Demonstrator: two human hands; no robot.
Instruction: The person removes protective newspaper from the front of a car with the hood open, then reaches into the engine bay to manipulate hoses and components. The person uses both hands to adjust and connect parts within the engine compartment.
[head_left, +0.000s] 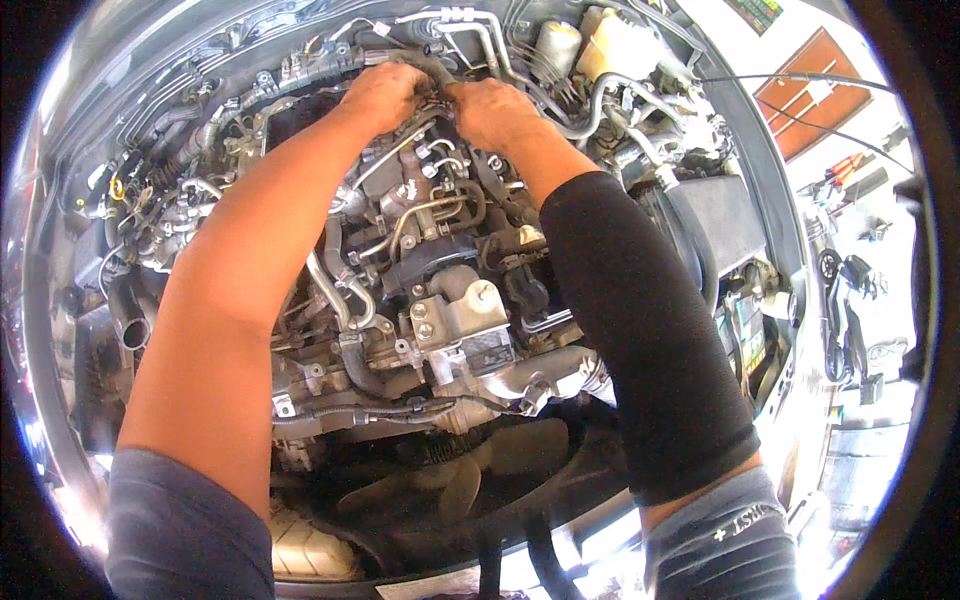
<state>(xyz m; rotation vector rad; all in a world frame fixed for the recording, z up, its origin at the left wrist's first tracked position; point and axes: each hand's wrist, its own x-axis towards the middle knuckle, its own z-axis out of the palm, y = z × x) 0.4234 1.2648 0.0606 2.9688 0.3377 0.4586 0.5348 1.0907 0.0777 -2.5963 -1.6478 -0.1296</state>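
Observation:
Both my arms reach over an open engine bay to the far side of the engine (430,215). My left hand (388,92) is closed, its fingers curled at the back of the engine. Close beside it, my right hand (490,112) is closed too, with thumb and fingers pointing in at the same spot. A dark hose or wrapped harness (432,66) arches just behind and between the hands. What the fingertips grip is hidden by the hands and too small to make out. Thin metal pipes (425,215) run just below the hands. A black sleeve (640,330) covers my right forearm.
A cooling fan (455,485) sits in its shroud at the near side. To the right are a black box (715,225) and a battery (747,325). A yellowish reservoir (612,45) stands at the far right. Tools (845,170) lie beyond the right fender.

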